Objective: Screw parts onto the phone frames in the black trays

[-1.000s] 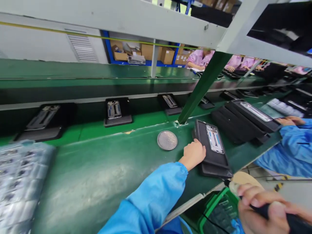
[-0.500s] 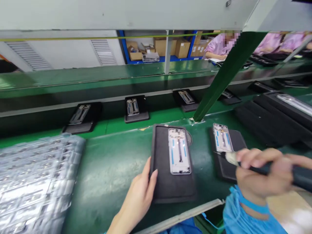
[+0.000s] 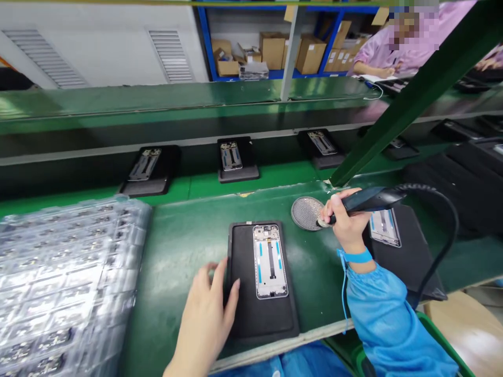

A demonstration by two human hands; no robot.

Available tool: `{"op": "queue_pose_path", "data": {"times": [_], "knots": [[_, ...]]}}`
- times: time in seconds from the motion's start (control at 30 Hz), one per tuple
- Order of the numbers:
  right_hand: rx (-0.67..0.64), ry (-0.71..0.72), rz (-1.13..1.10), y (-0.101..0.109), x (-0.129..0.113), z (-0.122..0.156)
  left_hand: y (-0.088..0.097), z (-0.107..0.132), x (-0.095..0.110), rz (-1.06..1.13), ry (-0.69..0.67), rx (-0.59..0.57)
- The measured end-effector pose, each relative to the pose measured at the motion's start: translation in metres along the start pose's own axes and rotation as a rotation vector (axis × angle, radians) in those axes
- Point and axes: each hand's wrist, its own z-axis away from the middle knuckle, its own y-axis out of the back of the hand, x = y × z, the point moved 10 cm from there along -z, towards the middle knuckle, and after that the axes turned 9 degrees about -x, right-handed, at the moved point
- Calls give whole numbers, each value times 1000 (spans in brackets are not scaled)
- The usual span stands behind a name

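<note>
A black tray (image 3: 251,309) lies on the green bench in front of me with a white phone frame (image 3: 269,261) set in it. My left hand (image 3: 208,311) rests flat at the tray's left edge, fingers spread and touching it. My right hand (image 3: 345,224) is wrapped round a black corded electric screwdriver (image 3: 367,199), whose tip sits at the rim of a round metal mesh dish (image 3: 306,212). A second black tray (image 3: 412,251) with another phone frame (image 3: 384,226) lies to the right, partly behind my right forearm.
Clear plastic blister trays of small parts (image 3: 58,283) cover the bench at left. Three more black trays with frames (image 3: 238,157) ride the conveyor beyond. A slanted green post (image 3: 396,118) rises at right. A person in pink (image 3: 396,50) works at the far side, before shelves of cardboard boxes.
My right hand has swung the screwdriver left and away, down to the mesh dish. The tray now lies nearer me, uncovering the dish, and my left hand has flattened at its left edge.
</note>
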Motion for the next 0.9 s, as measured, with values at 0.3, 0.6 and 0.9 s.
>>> {"op": "queue_pose_path", "data": {"times": [0.3,0.6,0.9], "knots": [[-10,-1,1,0,-1,2,-12,-138,31,140,-258,-58],[-34,-3,13,-3,-8,4,-21,-134,35,181,-311,-93],[-63,0,11,-6,-12,2,-24,-127,42,195,-301,-102]]}}
